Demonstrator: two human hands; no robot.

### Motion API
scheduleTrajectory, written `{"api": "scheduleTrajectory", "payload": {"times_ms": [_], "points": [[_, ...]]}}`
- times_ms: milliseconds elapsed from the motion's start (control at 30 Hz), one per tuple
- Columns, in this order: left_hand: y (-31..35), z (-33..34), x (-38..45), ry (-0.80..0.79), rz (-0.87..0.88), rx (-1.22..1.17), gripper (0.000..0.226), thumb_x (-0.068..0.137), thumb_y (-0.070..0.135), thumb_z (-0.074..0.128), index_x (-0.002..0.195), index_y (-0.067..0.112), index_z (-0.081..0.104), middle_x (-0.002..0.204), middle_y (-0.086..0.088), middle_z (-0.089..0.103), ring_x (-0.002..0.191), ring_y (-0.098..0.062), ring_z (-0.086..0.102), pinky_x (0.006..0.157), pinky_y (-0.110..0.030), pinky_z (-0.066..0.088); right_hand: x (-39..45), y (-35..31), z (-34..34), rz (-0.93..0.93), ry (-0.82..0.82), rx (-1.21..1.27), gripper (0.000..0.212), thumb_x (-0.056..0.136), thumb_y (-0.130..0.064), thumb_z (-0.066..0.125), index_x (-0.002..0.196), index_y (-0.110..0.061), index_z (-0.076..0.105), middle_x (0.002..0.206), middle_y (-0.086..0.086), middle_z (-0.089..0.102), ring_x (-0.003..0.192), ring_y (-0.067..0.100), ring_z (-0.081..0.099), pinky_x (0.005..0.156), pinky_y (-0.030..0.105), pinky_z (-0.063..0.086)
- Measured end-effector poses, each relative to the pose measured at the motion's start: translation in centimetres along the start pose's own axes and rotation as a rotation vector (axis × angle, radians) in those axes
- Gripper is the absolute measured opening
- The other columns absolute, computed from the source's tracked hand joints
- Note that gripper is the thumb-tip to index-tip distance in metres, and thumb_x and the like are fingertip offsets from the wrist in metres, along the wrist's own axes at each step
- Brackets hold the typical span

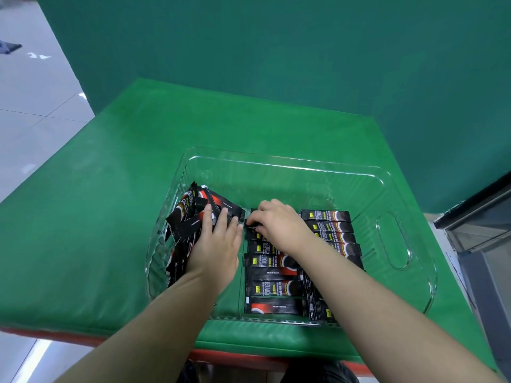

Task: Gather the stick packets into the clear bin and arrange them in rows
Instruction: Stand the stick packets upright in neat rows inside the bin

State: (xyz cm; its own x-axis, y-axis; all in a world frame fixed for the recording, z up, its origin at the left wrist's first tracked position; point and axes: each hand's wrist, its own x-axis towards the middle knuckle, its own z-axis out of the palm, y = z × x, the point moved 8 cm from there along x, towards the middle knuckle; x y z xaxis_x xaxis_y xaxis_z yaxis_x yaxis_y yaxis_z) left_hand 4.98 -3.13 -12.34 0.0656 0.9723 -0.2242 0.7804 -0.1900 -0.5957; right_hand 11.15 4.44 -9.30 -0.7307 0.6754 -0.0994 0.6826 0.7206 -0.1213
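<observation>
A clear plastic bin (pixel 392 186) stands on the green table. Inside its left end lies a loose heap of black and red stick packets (pixel 190 214), tilted against the wall. My left hand (pixel 218 244) rests flat on that heap with straight fingers. In the bin's middle and right, several packets (pixel 272 287) lie side by side in rows, and another row (pixel 330 230) continues to the right. My right hand (pixel 276 225) is over the far end of the middle row, its fingertips pinching the end of one packet (pixel 251 223). My right forearm hides part of the rows.
The green table (pixel 110 217) runs out to the left and ends at a red front edge near me. A green wall stands behind. A dark cabinet (pixel 481 230) stands at the right, close to the bin's handle end. Grey tiled floor lies to the left.
</observation>
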Motion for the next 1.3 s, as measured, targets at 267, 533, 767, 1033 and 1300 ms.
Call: {"api": "scheduleTrajectory", "payload": {"times_ms": [267,533,767,1033,1300], "points": [[0.0,-0.1,0.0,0.007,0.001,-0.009,0.065,0.103,0.044,0.009,0.152,0.005,-0.008,0.161,-0.017,-0.006,0.147,-0.042,-0.006,0.1,-0.071,-0.017,0.8,0.0,-0.8,0.028,0.053,0.084,0.027,0.092,-0.027,0.058,0.118,-0.021,0.061,0.113,0.002,0.06,0.11,0.023,0.05,0.091,0.036,0.042],[-0.2,-0.4,-0.2,0.032,-0.018,-0.06,0.063,0.103,0.042,0.014,0.154,0.005,0.002,0.162,-0.016,0.001,0.147,-0.041,-0.004,0.098,-0.07,-0.021,4.0,-1.3,-0.1,0.11,0.017,0.142,0.031,0.092,-0.018,0.054,0.122,-0.016,0.056,0.117,0.01,0.064,0.108,0.031,0.058,0.084,0.037,0.049],[-0.2,-0.6,-0.2,0.035,-0.02,-0.084,0.063,0.103,0.041,0.017,0.153,0.004,0.006,0.161,-0.017,0.006,0.147,-0.04,-0.002,0.099,-0.069,-0.02,4.6,-1.8,0.2,0.085,0.028,0.137,0.031,0.091,-0.014,0.051,0.122,-0.015,0.058,0.115,0.009,0.063,0.105,0.032,0.058,0.083,0.038,0.049],[-0.2,-0.5,-0.3,0.038,-0.022,-0.079,0.063,0.103,0.041,0.015,0.153,0.004,0.004,0.161,-0.016,0.005,0.147,-0.04,-0.003,0.1,-0.069,-0.019,4.5,-1.9,0.0,0.087,0.065,-0.006,0.021,0.093,-0.022,0.051,0.11,-0.015,0.061,0.102,0.009,0.066,0.094,0.032,0.062,0.067,0.033,0.045],[-0.3,-0.5,-0.3,0.039,-0.02,-0.084,0.063,0.103,0.041,0.016,0.153,0.005,0.005,0.161,-0.017,0.005,0.147,-0.041,-0.003,0.093,-0.068,-0.024,5.0,-1.8,-0.2,0.115,0.06,0.017,0.026,0.093,-0.02,0.05,0.114,-0.017,0.063,0.103,0.011,0.068,0.096,0.033,0.063,0.074,0.035,0.05]]}}
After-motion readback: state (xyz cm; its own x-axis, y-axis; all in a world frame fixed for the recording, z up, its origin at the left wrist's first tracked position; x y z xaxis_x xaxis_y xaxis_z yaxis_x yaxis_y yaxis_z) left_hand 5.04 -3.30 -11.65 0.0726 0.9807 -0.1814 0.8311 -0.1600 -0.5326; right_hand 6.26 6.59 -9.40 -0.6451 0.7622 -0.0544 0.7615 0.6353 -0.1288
